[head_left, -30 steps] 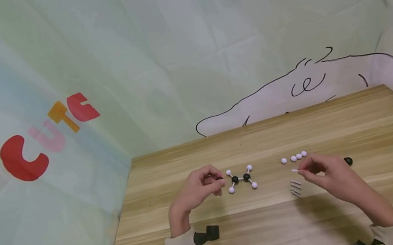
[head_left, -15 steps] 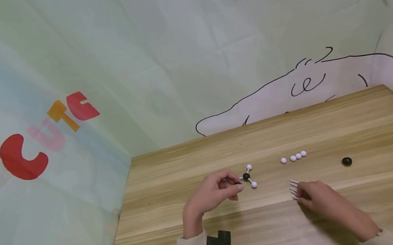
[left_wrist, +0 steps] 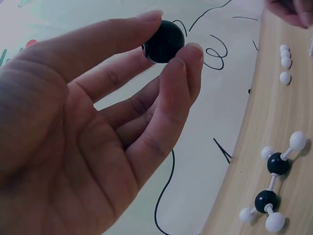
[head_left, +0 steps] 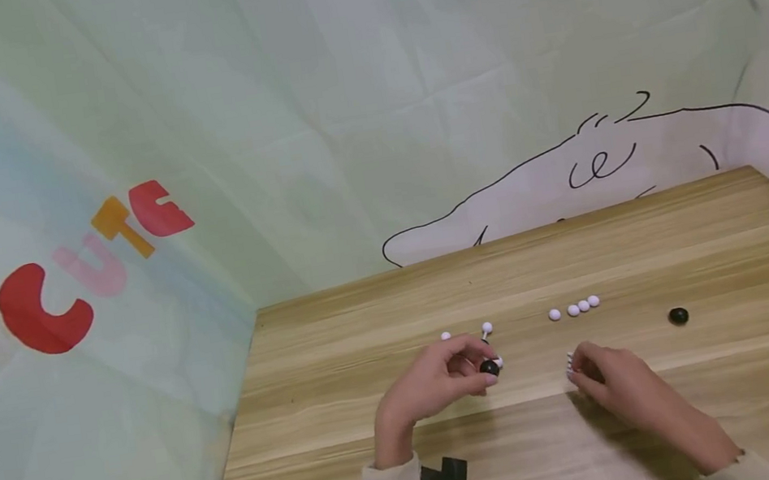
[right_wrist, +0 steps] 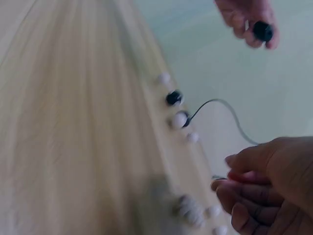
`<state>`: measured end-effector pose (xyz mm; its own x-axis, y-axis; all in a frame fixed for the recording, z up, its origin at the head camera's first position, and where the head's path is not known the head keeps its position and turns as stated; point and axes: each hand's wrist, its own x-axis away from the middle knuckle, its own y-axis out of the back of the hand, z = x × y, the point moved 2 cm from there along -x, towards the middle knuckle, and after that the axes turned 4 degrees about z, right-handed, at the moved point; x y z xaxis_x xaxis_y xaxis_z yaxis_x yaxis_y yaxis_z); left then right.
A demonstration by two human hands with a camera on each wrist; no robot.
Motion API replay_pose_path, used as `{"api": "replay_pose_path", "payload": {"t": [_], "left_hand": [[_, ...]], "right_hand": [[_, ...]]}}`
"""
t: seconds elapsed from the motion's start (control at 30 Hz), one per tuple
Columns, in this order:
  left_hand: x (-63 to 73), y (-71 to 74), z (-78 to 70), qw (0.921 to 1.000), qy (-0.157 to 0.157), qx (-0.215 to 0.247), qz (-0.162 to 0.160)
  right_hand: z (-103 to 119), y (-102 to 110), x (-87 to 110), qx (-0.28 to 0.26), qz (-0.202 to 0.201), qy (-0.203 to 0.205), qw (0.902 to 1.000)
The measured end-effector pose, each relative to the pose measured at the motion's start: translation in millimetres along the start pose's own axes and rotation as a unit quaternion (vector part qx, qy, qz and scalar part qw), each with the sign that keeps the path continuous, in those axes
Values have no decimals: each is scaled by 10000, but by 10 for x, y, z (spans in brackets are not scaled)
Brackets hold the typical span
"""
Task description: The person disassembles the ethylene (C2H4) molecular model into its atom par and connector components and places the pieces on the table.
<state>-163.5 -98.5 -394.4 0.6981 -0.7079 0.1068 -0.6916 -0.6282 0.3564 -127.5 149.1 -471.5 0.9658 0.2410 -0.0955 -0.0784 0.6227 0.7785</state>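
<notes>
My left hand (head_left: 441, 380) pinches a black ball (left_wrist: 165, 42) between thumb and fingertips, held up above the table. In the head view it partly covers an assembled molecular model, whose black balls (left_wrist: 278, 163) and white balls (left_wrist: 297, 141) are joined by short white sticks. My right hand (head_left: 621, 379) is low over the table, thumb and index finger close together right at a small group of white connector sticks (head_left: 570, 361). Those sticks are mostly hidden by the fingers and blurred in the right wrist view. I cannot tell whether the fingertips hold one.
Loose white balls (head_left: 574, 310) lie in a short row behind my right hand. Another black ball (head_left: 679, 316) sits farther right on the wooden table (head_left: 337, 320). A printed cloth backdrop (head_left: 337, 115) rises along the table's far and left edges.
My left hand has moved right with the black ball, now in front of the model. My right hand, earlier pinching a white stick near the white balls, has come down to the stick group.
</notes>
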Motion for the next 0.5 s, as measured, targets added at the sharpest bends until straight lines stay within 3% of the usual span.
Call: {"api": "replay_pose_path", "payload": {"t": [0.13,0.3,0.5], "left_hand": [[-48,-54,-27,9999,127,113,12],[-93,-94,-68,9999,11,-107,112],[-100,-102,-100,9995,-6,-246,178]], "right_hand": [[250,89,-46,-660,-429,556,9953],[564,186,-51,-1009,-854,1641,9775],[703,228,-32,-946,-829,1792,9757]]}}
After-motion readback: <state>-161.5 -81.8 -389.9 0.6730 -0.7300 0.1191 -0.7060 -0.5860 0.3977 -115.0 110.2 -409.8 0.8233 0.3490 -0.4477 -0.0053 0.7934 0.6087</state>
